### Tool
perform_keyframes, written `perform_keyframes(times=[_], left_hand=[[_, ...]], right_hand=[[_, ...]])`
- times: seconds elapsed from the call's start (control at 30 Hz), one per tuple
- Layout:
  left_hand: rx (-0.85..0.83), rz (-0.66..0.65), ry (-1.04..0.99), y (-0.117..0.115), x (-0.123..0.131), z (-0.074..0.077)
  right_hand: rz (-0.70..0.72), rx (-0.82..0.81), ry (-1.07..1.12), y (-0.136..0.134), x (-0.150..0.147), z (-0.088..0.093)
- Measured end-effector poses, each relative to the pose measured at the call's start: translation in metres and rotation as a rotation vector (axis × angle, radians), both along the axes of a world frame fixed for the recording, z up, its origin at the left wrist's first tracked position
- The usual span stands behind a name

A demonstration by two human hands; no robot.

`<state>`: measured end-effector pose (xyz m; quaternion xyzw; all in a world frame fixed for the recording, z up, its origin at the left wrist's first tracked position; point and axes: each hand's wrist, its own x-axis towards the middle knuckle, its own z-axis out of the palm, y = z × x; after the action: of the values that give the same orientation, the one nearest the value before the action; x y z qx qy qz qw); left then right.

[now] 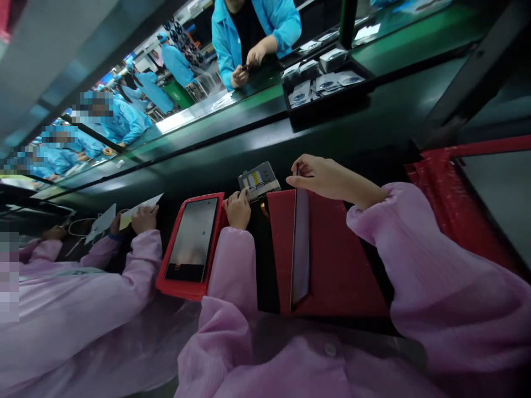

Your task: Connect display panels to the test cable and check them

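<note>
My right hand (317, 177) is closed, thumb and fingers pinching the upper edge of a thin flat screen panel (301, 249). The panel stands nearly on edge over a red pad (340, 260), its face turned to the right. My left hand (238, 210) has its fingers curled at the near left corner of a small grey metal fixture (259, 181) with a yellow strip on it. The fingertips seem to grip that corner, though they are partly hidden. Left of this hand lies another screen panel (193, 237), flat in a red padded tray (180, 288).
At the right is a larger red-wrapped tray (440, 193) with a panel. A black bin (327, 97) of parts stands beyond the dark rail. Across the line, a person's hands (251, 61) hold a small part. A neighbour's hand (145, 218) holds a white sheet at left.
</note>
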<state>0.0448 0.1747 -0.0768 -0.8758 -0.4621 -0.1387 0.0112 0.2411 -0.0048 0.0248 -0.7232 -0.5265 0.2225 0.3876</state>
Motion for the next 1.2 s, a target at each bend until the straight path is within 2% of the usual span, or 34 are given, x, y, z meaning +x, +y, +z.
perform_keyframes(times=[0.3, 0.43, 0.5, 0.6, 0.63, 0.7, 0.8, 0.9, 1.0, 1.07, 1.13, 1.2], left_hand=[[-0.05, 0.001, -0.003, 0.004, 0.0, -0.001], [-0.067, -0.036, -0.049, -0.006, -0.005, 0.006], [-0.078, -0.107, -0.183, -0.022, -0.019, 0.016], [-0.136, -0.233, -0.586, -0.065, -0.059, 0.033], [-0.157, -0.209, -0.723, -0.084, -0.075, 0.038], [-0.221, -0.079, -0.923, -0.125, -0.102, 0.041], [-0.399, -0.109, -0.817, -0.182, -0.12, 0.029], [-0.552, -0.248, -0.574, -0.215, -0.113, 0.004], [-0.537, -0.357, -0.418, -0.221, -0.101, -0.016], [-0.511, -0.407, -0.384, -0.215, -0.098, -0.023], [-0.5, -0.436, -0.397, -0.209, -0.099, -0.024], [-0.497, -0.44, -0.434, -0.204, -0.101, -0.023]], right_hand=[[0.009, -0.027, -0.031, -0.003, -0.002, 0.004], [0.002, -0.005, -0.071, -0.006, -0.003, 0.007], [-0.033, -0.018, -0.126, -0.008, -0.003, 0.009], [-0.077, -0.05, -0.159, -0.011, 0.0, 0.011], [-0.079, -0.057, -0.15, -0.011, 0.001, 0.011], [-0.087, -0.082, -0.115, -0.013, 0.004, 0.012], [-0.159, -0.146, -0.084, -0.02, 0.008, 0.015], [-0.244, -0.197, -0.088, -0.036, 0.01, 0.024], [-0.233, -0.178, -0.011, -0.055, 0.014, 0.035], [-0.189, -0.104, 0.056, -0.065, 0.017, 0.037], [-0.16, -0.036, 0.144, -0.069, 0.02, 0.03], [-0.159, -0.02, 0.253, -0.068, 0.021, 0.013]])
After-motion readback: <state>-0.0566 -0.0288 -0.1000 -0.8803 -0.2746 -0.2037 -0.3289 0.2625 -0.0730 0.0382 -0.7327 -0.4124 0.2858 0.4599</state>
